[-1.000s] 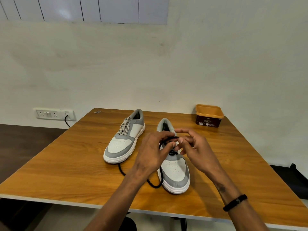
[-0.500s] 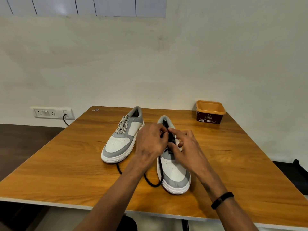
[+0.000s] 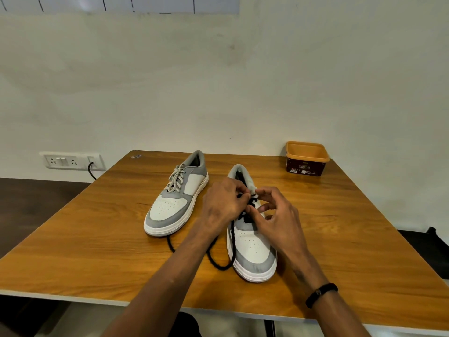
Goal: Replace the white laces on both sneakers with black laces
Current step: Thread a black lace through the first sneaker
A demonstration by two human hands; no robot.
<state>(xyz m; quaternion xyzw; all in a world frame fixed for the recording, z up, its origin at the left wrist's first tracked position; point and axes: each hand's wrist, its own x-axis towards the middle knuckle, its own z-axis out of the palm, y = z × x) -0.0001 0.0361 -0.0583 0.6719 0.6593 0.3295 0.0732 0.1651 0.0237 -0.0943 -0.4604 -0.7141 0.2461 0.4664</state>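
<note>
A wall socket panel [image 3: 72, 161] with a black cable [image 3: 91, 170] plugged in is seen at far left, behind a wooden bench [image 3: 73, 251]. On the bench, a grey-and-white sneaker [image 3: 175, 200] threaded with white laces [image 3: 177, 179] is set at left, its toe turned toward the camera. A black lace [image 3: 220, 260] is trailed in a loop across the bench between the two shoes, one end passing from under the toe of the left shoe. The left hand [image 3: 222, 203] is held over the eyelets of the second sneaker [image 3: 252, 251], its fingers [image 3: 239, 190] curled and the black lace pinched at the tips. The second sneaker is stood just beside the first, toe toward the camera, with black lace already crossed through its lower eyelets. The right hand [image 3: 277, 220] is held against the same shoe, its fingers bent close to the lace; whether the lace is actually pinched there cannot be told. A black band [image 3: 321, 291] is worn on the right wrist. An open orange tub [image 3: 306, 158] with a dark label is placed at the far right corner of the bench, well apart from the shoes.
</note>
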